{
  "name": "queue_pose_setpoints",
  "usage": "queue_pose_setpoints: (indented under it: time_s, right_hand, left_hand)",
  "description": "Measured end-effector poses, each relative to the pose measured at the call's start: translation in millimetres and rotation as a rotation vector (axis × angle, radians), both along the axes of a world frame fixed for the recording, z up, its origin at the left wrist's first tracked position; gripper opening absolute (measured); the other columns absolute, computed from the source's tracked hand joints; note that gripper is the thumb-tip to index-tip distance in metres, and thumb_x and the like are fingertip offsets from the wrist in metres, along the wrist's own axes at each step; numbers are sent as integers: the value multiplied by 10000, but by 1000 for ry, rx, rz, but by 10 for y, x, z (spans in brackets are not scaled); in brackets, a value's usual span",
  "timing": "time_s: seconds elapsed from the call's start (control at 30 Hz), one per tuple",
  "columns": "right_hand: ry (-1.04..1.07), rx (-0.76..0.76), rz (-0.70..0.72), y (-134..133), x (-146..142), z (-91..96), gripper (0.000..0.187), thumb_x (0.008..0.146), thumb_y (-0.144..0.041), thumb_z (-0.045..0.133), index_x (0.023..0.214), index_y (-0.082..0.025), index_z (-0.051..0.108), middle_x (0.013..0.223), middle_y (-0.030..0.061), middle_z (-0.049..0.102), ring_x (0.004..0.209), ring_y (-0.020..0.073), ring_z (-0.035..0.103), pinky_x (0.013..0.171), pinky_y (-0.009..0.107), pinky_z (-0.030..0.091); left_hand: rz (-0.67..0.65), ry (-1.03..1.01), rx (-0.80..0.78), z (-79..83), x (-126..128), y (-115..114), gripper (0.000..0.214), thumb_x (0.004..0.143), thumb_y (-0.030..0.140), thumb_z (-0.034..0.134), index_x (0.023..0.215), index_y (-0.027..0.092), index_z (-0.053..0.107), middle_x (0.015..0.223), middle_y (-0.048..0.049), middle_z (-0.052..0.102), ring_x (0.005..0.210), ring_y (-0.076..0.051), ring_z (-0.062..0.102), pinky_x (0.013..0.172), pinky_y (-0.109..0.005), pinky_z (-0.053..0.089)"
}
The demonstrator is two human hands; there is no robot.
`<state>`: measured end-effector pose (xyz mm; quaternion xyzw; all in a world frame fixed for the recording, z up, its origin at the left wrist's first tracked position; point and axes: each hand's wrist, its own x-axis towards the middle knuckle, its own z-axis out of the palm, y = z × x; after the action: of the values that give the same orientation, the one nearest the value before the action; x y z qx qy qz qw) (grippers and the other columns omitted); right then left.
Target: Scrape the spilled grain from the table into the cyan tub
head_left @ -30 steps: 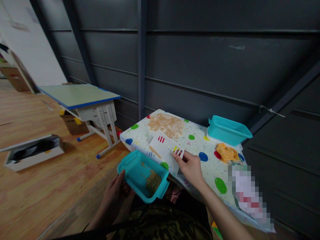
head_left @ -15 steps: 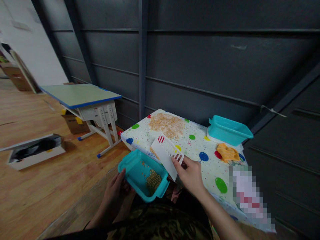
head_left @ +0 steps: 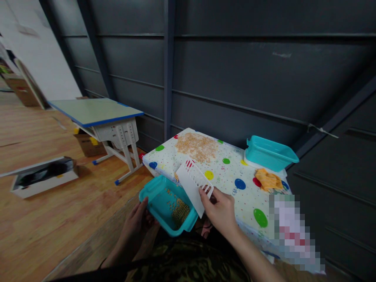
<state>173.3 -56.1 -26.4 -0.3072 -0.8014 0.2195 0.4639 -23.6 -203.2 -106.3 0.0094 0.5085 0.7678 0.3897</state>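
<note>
My left hand [head_left: 138, 216] grips the left side of a turquoise plastic tub [head_left: 158, 200], held just below the table's front edge. Soybeans [head_left: 180, 213] lie heaped in the tub's near right corner, with several scattered beside them. In my right hand [head_left: 221, 209] is a white slotted scraper [head_left: 190, 185], pinched at its near right end and tilted over the tub's right rim. A few beans show beside its left edge on the cloth. Farther back, a broad patch of soybeans [head_left: 195, 147] is spread over the tablecloth [head_left: 217, 196].
A second turquoise tub [head_left: 272, 154] stands at the table's right rear, on something white. An orange cloth [head_left: 268, 179] lies before it. The dark panelled wall [head_left: 235, 78] rises behind. To the left are a desk [head_left: 100, 109] and an open white box [head_left: 44, 176] on the floor.
The scraper has shifted slightly down and left, lower over the tub. Fewer beans show beside it on the cloth, and more are scattered inside the tub. My left hand stays on the tub.
</note>
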Motion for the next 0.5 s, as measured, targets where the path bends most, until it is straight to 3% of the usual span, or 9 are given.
queue_pose_setpoints:
  time_s: [0.33, 0.5]
  right_hand:
    - [14, 69, -33, -29, 2, 39, 415, 1001, -416, 630, 642, -216, 688, 490, -7, 598, 419, 130, 515, 467, 239, 419]
    - [18, 151, -99, 29, -12, 60, 391, 1006, -385, 628, 664, -212, 701, 483, -12, 609, 395, 127, 525, 446, 229, 414]
  left_hand:
    - [10, 4, 11, 16, 9, -6, 432, 680, 477, 979, 651, 241, 618, 491, 58, 463, 444, -141, 451, 497, -335, 517]
    - [49, 1, 1, 57, 48, 4, 428, 682, 497, 976, 725, 230, 646, 502, 69, 476, 452, -134, 454, 483, -301, 482]
